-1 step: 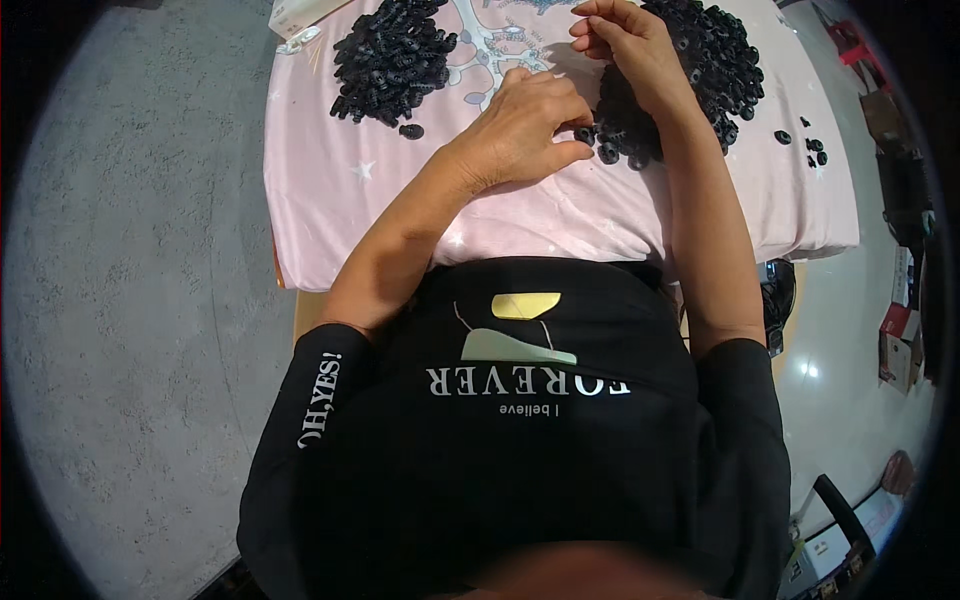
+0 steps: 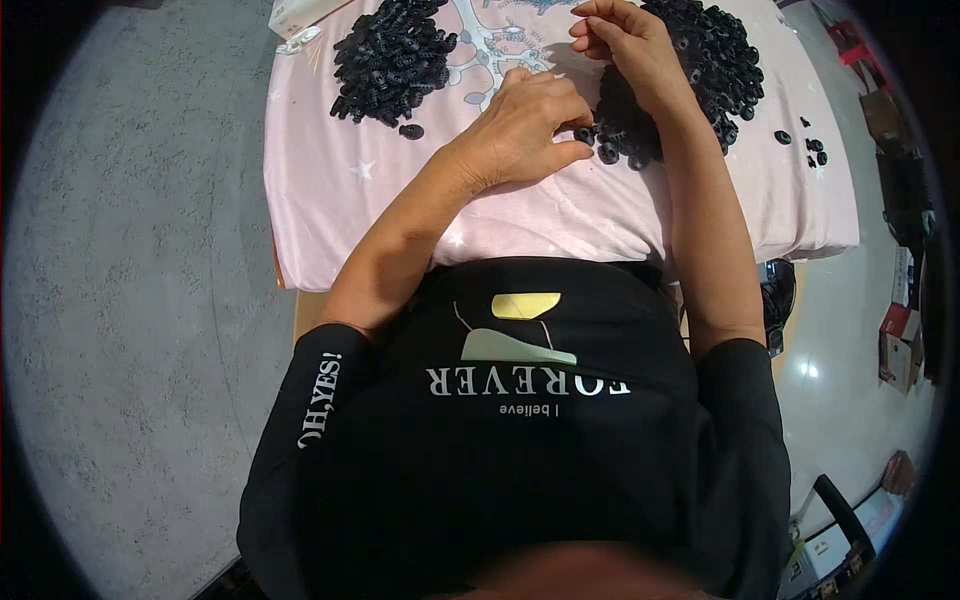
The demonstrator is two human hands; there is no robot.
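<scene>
My left hand (image 2: 530, 122) rests low over the pink cloth, thumb and forefinger closing on a small black ring-shaped part (image 2: 585, 135). That part lies at the near edge of a large pile of black round parts (image 2: 720, 60). Over the pile's left side, my right hand (image 2: 632, 52) is raised, its thumb and fingers pinched together; whatever is between them is too small or hidden to make out. To the left of my left hand is a second pile, of black ribbed pieces (image 2: 390, 65), with one loose black piece (image 2: 411, 131) just in front of it.
A pink patterned cloth (image 2: 340, 220) covers the table. Several stray black parts (image 2: 815, 150) lie near its right side. A white box (image 2: 300, 14) stands at the far left corner. Cartons (image 2: 898, 345) sit on the floor to the right.
</scene>
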